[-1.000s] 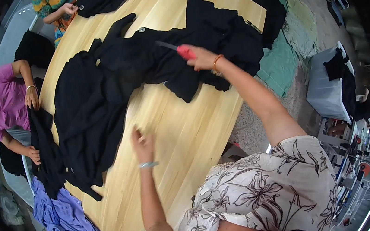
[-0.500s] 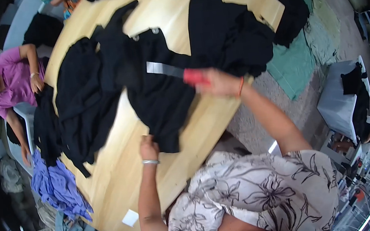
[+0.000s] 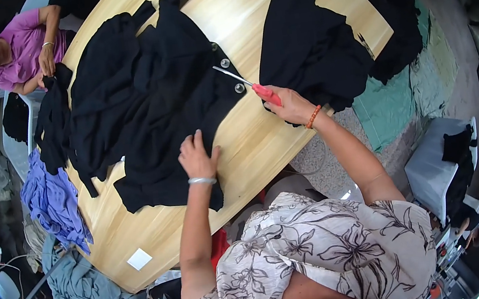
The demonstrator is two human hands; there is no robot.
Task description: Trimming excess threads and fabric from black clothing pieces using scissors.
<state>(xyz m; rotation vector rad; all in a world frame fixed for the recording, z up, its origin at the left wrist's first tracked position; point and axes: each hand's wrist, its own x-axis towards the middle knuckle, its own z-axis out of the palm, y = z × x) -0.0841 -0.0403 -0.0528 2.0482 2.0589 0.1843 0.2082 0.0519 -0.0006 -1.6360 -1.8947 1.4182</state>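
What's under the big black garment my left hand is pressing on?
The black garment lies under the left hand on the light wooden table. Anything beneath the cloth is hidden.

You wear a cream top printed with dark flowers. A silver bangle point(image 3: 202, 181) circles your left wrist. An orange bead bracelet point(image 3: 312, 117) circles your right.

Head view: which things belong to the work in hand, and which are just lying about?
In hand:
- black garment with buttons, under left hand
- red-handled scissors in right hand

Lying about:
- second black garment
- purple cloth
- grey-blue cloth
- white square on table
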